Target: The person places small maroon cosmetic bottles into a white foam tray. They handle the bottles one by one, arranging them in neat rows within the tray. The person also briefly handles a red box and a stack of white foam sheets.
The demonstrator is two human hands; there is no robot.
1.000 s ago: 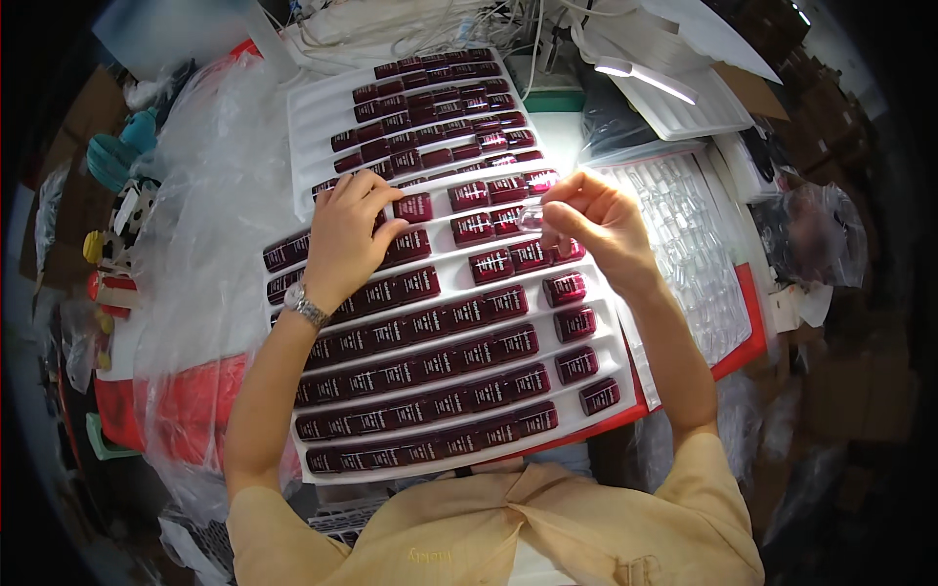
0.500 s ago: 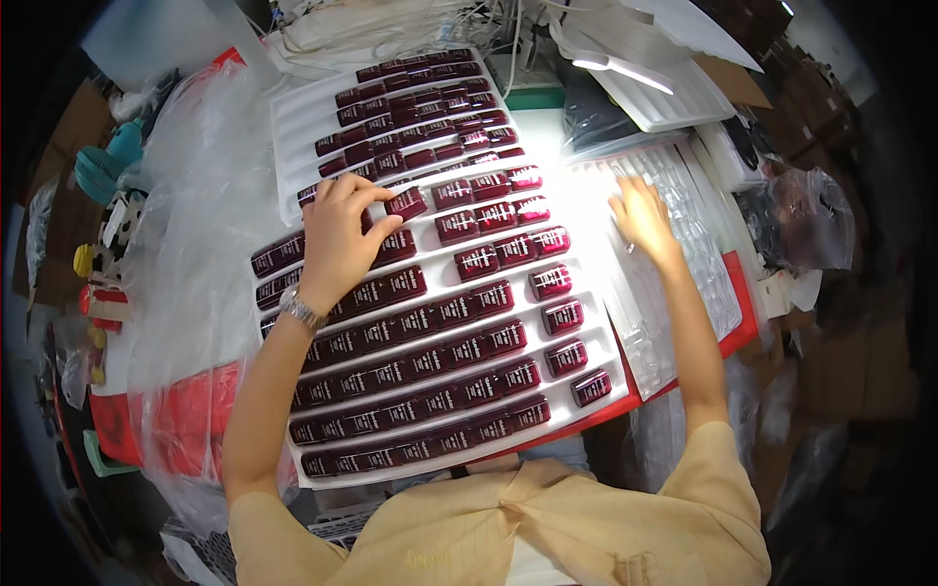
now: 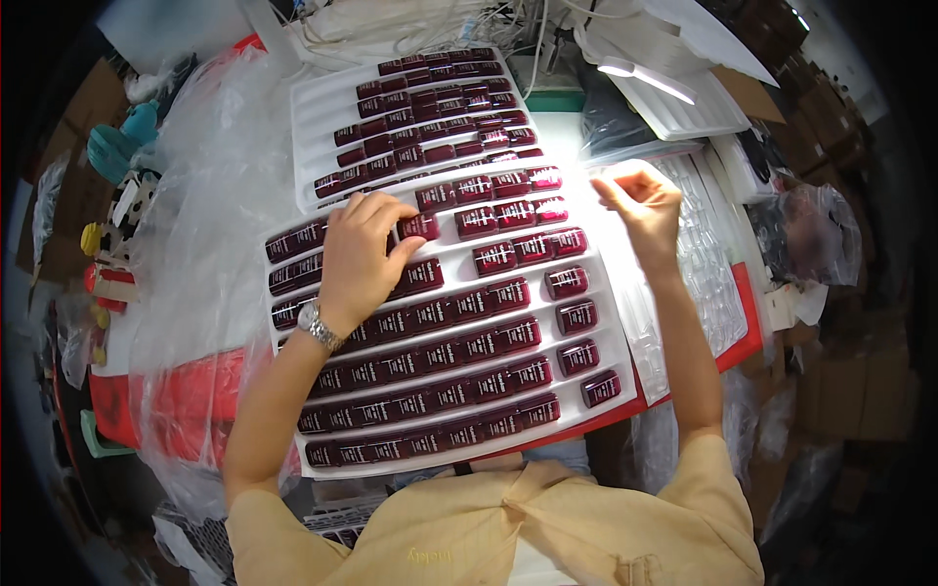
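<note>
My left hand (image 3: 366, 256), with a metal watch at the wrist, grips a small glossy dark red bottle (image 3: 419, 227) with white print between thumb and fingers. That bottle is above a white moulded tray (image 3: 535, 303) holding rows of similar bottles (image 3: 493, 342). My right hand (image 3: 643, 203) is closed in a pinch beside the tray's right edge, in bright lamp light. Whatever lies between its fingertips is washed out by glare. Below and right of it are clear plastic pieces (image 3: 696, 249) laid in rows.
A second white tray (image 3: 322, 122) with dark red bottles sits behind the first. Clear plastic sheeting (image 3: 205, 215) covers the left side. A lit lamp (image 3: 647, 80) hangs at the back right, near a white ribbed tray (image 3: 689, 112). Red edging (image 3: 747, 313) runs along the right.
My right hand has lifted from the clear plastic pieces, its fingers now pinched together. The left hand has come slightly nearer with the bottle. The whole view has shifted a little.
</note>
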